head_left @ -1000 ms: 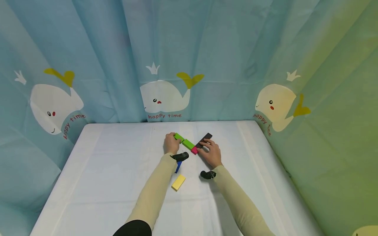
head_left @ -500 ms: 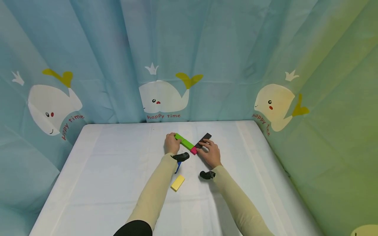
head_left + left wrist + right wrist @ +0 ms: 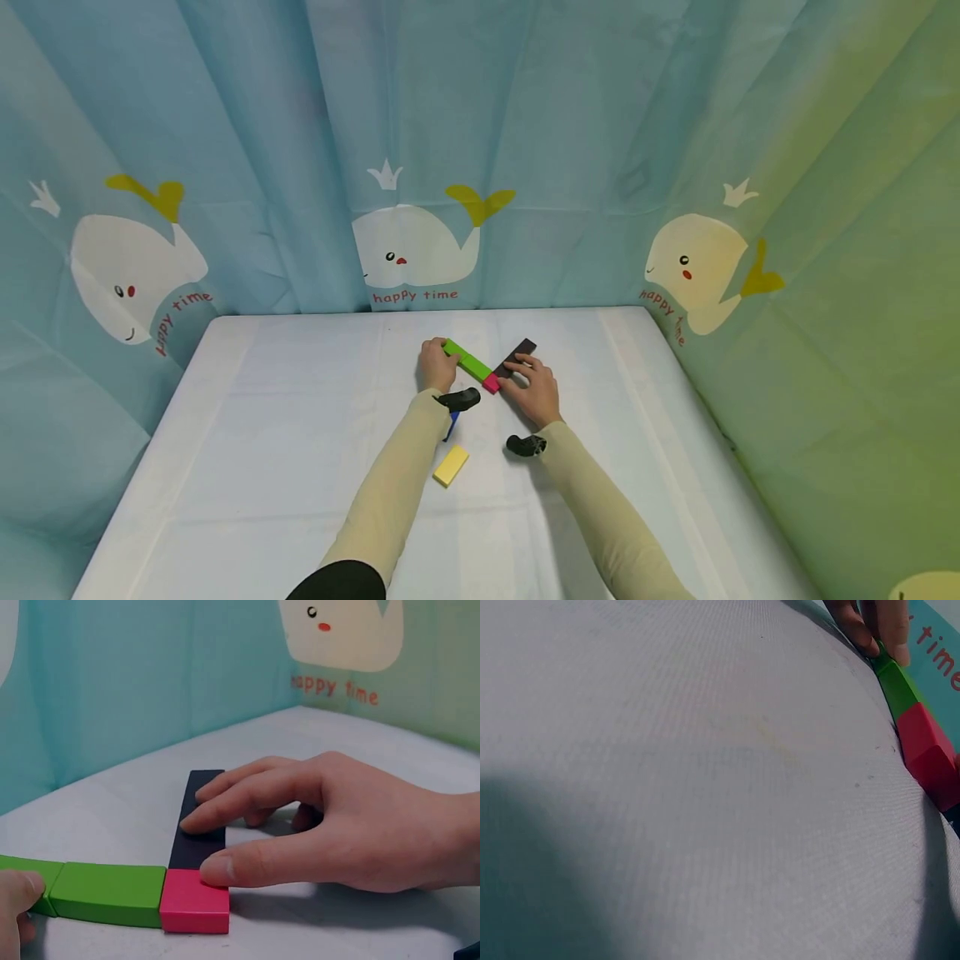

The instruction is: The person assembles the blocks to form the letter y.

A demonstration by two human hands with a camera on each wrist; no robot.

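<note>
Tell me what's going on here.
A person's left hand grips the outer of two green rectangular blocks end to end. With its thumb, the right hand touches a small pink block at the corner of a V; its fingers touch a long black bar. A yellow rectangular block and partly hidden blue piece lie nearer the person.

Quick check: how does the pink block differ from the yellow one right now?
Place: the pink block meets a green block and the black block; the yellow block lies apart from them, nearer the person. Contact: the right hand has its thumb on the pink block, while the yellow block is untouched. Both lie on the table.
</note>
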